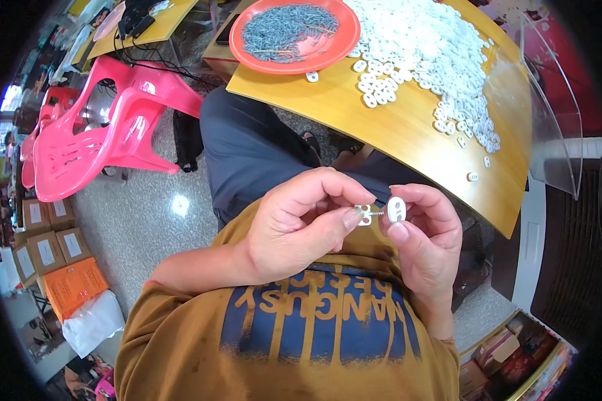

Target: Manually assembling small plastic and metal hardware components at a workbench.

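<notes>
Left hand (294,227): raised in front of the chest, fingers curled, thumb and forefinger pinching a small white plastic piece (364,214) with a short thin metal pin (377,212) projecting from it toward the other hand.

Right hand (425,230): raised level with the left, thumb and forefinger pinching a small white oval plastic disc with two holes (396,209), held upright with its flat face to the camera. The pin's tip meets or nearly meets this disc; whether it has entered a hole cannot be told.

Both hands sit close together, just above the lap, over a mustard-brown printed shirt (287,334) and dark grey trousers (247,147).

Yellow wooden counter (394,127): beyond the knees, its rounded edge toward the person.
- Heap of white oval plastic discs (421,40): spread across the far and right part of the counter, with loose strays (473,176) near its edge.
- Round orange plastic plate (294,33): far left of the counter, touching the heap; holds a pile of thin grey metal pins (284,28).
- Clear curved plastic sheet (555,107): standing at the counter's right end.

Floor, left: pink plastic chairs (100,134), tipped on their sides; further left, stacked brown cardboard boxes (47,240) and an orange carton (73,284).
</notes>
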Tool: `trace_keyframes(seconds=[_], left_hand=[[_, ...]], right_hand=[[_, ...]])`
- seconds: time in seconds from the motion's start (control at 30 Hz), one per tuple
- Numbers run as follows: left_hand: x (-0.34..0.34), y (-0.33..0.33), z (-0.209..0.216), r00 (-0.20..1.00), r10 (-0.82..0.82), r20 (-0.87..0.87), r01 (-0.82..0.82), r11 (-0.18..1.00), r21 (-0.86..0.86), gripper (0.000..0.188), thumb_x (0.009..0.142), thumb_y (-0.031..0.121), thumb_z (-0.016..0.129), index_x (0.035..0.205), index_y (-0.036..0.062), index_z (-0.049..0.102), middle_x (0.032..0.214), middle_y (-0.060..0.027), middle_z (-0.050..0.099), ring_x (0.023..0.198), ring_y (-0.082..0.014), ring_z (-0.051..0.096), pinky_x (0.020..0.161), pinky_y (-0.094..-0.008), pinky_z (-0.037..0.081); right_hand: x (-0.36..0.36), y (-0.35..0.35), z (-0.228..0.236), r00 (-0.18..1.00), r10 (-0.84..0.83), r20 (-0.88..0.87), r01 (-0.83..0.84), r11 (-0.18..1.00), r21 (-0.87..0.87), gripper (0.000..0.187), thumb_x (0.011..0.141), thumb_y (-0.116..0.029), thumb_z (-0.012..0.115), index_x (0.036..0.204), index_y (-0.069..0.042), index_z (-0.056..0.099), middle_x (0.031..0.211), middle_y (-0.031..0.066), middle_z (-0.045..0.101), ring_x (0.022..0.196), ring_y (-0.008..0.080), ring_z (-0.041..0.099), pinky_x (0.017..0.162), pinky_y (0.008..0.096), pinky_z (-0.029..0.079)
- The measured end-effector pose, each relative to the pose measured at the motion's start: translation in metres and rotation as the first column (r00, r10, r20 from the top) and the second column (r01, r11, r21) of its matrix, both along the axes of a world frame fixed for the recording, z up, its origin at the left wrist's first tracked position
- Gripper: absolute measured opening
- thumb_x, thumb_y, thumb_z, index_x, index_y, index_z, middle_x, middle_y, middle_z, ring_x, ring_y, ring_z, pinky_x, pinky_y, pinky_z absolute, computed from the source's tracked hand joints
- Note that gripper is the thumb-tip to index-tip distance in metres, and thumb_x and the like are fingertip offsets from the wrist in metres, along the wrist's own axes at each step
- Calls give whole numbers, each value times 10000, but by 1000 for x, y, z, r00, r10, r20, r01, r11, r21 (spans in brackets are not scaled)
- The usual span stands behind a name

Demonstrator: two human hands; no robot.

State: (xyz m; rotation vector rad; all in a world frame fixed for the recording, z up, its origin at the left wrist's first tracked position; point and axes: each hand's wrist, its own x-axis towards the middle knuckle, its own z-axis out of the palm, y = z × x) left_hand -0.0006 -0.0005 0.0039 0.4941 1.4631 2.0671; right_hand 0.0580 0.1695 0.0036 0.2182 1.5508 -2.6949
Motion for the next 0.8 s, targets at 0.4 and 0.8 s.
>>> trace_keyframes(seconds=[0.4,0.8], left_hand=[[-6,0,-2,999,-30,17,30,1000,10,172,846,-48,439,1000,-8,504,837,-44,479,619,-52,486,557,-174,406],[6,0,-2,986,-47,159,38,997,61,120,856,30,507,973,21,531,780,13,527,616,-18,460,532,-155,379]], right_hand=[[-8,-3,1,999,19,-43,-20,1000,-4,328,747,59,617,1061,34,528,899,38,557,834,86,524,762,200,421],[8,-10,-7,988,-139,-60,151,943,295,290,750,47,573,1034,34,516,890,56,571,791,107,546,738,214,443]])
